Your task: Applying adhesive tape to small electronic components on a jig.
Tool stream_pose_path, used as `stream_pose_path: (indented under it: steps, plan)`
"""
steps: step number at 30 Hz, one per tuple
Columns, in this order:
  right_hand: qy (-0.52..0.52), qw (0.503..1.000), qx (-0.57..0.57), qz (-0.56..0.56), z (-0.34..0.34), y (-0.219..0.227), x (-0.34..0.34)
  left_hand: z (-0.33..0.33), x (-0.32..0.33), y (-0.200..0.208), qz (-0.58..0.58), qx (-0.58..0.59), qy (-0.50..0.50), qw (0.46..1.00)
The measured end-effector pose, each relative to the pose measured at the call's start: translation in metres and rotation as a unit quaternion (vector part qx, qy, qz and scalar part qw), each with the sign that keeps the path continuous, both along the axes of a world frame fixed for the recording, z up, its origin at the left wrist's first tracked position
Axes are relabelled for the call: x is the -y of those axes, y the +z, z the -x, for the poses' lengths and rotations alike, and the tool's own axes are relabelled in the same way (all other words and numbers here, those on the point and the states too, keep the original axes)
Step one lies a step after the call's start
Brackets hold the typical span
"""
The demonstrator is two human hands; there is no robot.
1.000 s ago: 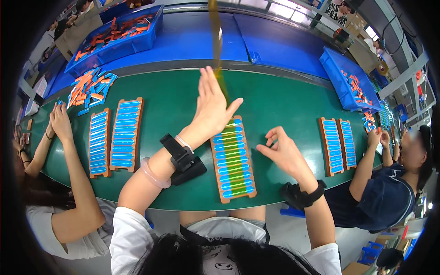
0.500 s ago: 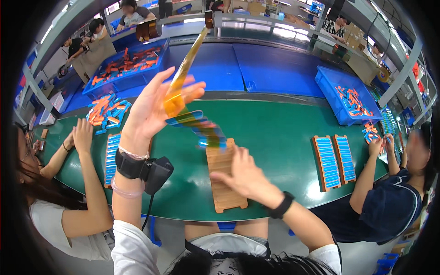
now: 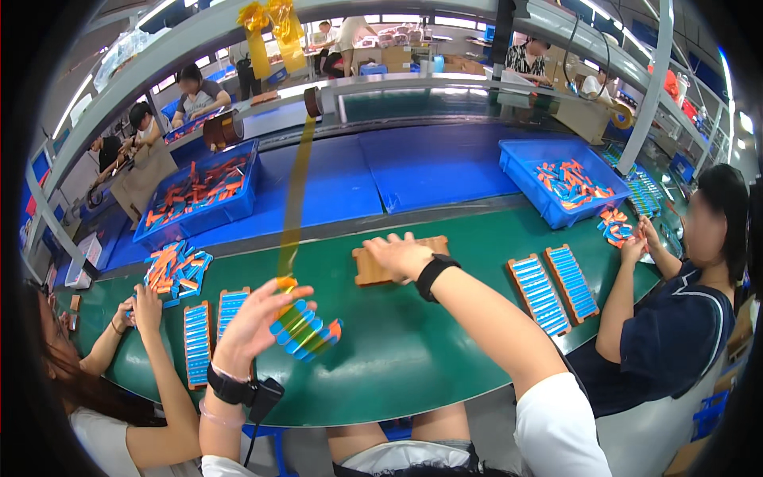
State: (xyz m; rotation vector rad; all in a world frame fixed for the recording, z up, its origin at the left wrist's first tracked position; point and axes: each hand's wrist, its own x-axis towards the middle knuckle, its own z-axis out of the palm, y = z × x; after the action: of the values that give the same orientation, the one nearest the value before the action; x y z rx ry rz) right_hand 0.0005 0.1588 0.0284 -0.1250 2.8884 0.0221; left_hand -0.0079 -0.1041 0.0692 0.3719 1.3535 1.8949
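Note:
My left hand [image 3: 253, 318] is closed on a row of blue cylindrical cells [image 3: 306, 332], bound side by side by yellow see-through tape; some have orange ends. From the hand a tape strip [image 3: 297, 187] runs up to a brown tape roll [image 3: 314, 102] on the frame. The row hangs tilted above the green table. My right hand [image 3: 404, 258] lies on a brown wood-look tray [image 3: 370, 273] with notched corners, fingers stretched over its surface. The tray lies crosswise at the far middle of the table, partly hidden beneath the hand.
Trays filled with blue cells [image 3: 540, 296] stand right, others [image 3: 197, 344] left. Loose cells [image 3: 179, 266] lie in a heap at left. Blue bins [image 3: 513, 176] of orange and blue cells stand on both sides. A person [image 3: 668, 318] works at right, another [image 3: 119, 397] at left.
My left hand has come down and nearer with the taped row, drawing out a longer tape strip. The tray has turned crosswise and moved away with my right hand. The view has shifted.

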Motion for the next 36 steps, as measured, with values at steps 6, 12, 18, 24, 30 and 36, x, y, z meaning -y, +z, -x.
stream_pose_path:
  steps: [6, 12, 18, 24, 30, 36]
  plan:
    - [-0.127, 0.99, -0.057, -0.015, -0.015, -0.001, -0.102, -0.018, -0.005, -0.012, -0.036, 0.053, 0.028, 0.998]
    - [-0.149, 0.983, -0.036, -0.104, -0.037, -0.018, -0.167, -0.03, -0.002, -0.018, -0.022, 0.064, 0.025, 0.997]
    - [-0.186, 0.953, -0.207, -0.116, -0.094, 0.003, -0.156, -0.038, -0.008, -0.027, -0.047, 0.103, 0.002, 0.994]
    - [-0.267, 0.866, -0.403, 0.127, -0.25, 0.027, -0.056, -0.039, -0.003, -0.033, -0.083, 0.121, -0.008, 0.989]
    - [-0.459, 0.746, -0.446, 0.184, -0.314, -0.053, -0.055, -0.045, -0.009, -0.029, -0.058, 0.097, 0.033, 0.993]
    - [-0.422, 0.762, -0.421, 0.254, -0.312, -0.056, -0.078, -0.048, -0.013, -0.036, -0.043, 0.107, 0.061, 0.991]
